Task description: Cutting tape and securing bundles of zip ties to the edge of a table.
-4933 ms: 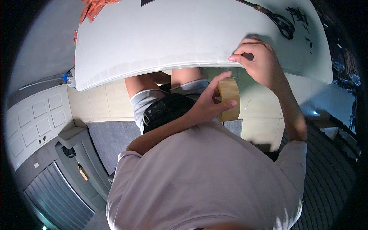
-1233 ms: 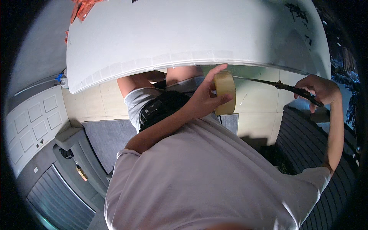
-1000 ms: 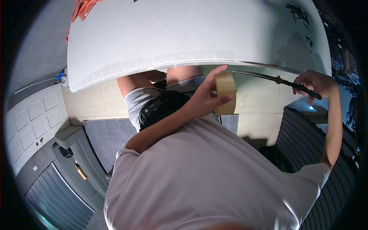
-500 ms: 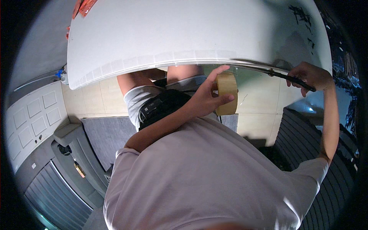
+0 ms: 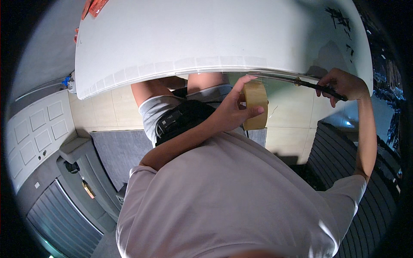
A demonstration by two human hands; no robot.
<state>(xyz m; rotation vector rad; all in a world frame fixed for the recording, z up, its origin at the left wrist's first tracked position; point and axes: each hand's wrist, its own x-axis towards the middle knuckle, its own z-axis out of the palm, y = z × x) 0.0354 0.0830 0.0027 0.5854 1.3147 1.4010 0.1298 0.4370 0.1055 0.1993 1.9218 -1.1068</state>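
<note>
My left hand (image 5: pixel 235 105) grips a wide roll of yellowish clear tape (image 5: pixel 257 107) just below the table's front edge, its index finger stretched up to that edge. A pair of scissors (image 5: pixel 307 84) with dark handles is in my right hand (image 5: pixel 344 86), held at the right. Its blades point left along the table edge and their tips come close to my left index fingertip. Whether the blades are parted is hard to see. Several short pieces of clear tape (image 5: pixel 159 71) lie side by side along the front edge of the white table (image 5: pixel 193 34).
Small dark scraps (image 5: pixel 337 17) lie on the table's far right. Orange-red packets (image 5: pixel 97 7) are at its far left corner. A grey sofa (image 5: pixel 88 172) stands behind on the left, near a white panelled door (image 5: pixel 41 129). A dark slatted seat (image 5: pixel 344 167) is on the right.
My right hand has moved slightly left with the scissors, bringing the blade tips further along the edge toward my left fingertip. My left hand and the tape roll stay nearly in place.
</note>
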